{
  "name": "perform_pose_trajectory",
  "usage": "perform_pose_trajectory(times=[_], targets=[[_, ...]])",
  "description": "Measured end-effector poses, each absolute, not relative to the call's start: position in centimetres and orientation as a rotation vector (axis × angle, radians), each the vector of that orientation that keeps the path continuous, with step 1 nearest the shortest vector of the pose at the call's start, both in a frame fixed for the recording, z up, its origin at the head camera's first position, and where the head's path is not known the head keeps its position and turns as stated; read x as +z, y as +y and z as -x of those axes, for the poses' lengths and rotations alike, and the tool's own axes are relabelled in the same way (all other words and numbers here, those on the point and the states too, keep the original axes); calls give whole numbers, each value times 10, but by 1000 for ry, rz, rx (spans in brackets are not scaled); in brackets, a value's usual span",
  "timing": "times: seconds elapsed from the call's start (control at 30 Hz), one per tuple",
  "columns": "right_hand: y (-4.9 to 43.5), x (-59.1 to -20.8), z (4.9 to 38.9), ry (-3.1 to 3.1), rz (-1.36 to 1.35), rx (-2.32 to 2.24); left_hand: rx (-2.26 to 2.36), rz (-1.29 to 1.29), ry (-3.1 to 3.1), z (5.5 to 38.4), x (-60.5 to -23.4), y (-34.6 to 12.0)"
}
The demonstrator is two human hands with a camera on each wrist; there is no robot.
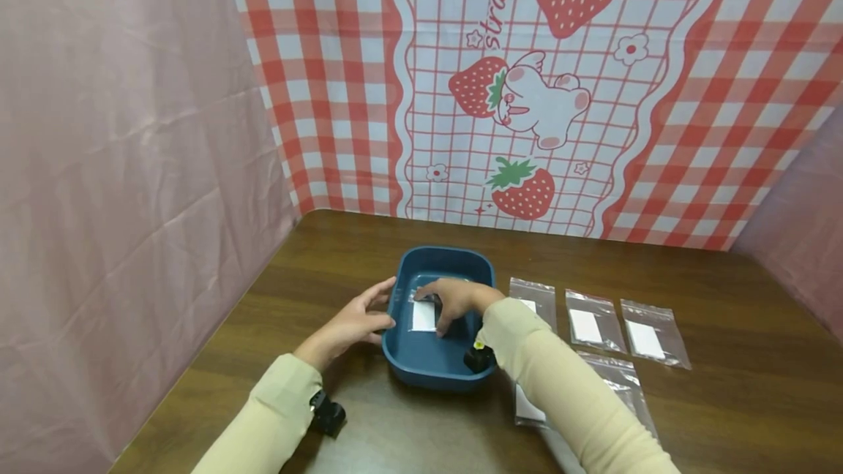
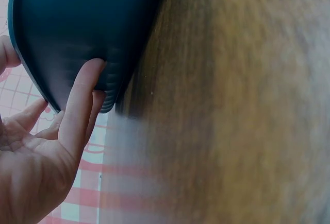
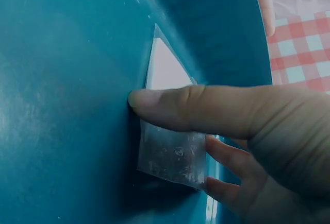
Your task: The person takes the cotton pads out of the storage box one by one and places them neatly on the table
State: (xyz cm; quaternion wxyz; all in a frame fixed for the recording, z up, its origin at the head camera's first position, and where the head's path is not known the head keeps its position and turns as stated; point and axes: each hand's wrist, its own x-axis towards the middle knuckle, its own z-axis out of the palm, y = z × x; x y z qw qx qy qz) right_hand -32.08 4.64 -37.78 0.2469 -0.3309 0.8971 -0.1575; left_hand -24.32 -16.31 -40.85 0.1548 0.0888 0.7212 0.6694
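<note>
A deep blue plastic bin (image 1: 437, 368) with rounded corners stands on the table. My left hand (image 1: 356, 324) touches its outer left wall, the fingers (image 2: 77, 100) spread and fairly straight against it in the left wrist view. Inside the bin, my right hand (image 1: 454, 300) pinches a small clear bag (image 1: 424, 315) with a white card-like insert. The right wrist view shows the thumb (image 3: 180, 105) across this bag (image 3: 172, 154) and fingertips at its far edge. There the bag looks tilted against the bin's side wall. Part of the bag is hidden behind the thumb.
Right of the bin lie several clear zip bags with white inserts, one bag (image 1: 596, 322) among them at the back. My right forearm partly covers the nearer ones. The wooden table (image 1: 316, 254) meets a strawberry-patterned cloth (image 1: 514, 115) at the back.
</note>
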Motion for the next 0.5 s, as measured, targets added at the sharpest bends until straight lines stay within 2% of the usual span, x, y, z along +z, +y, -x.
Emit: perform_pose_trajectory(times=[0.5], targets=[[44, -381, 321, 2544, 898, -466, 1925, -262, 2051, 244, -410, -163]])
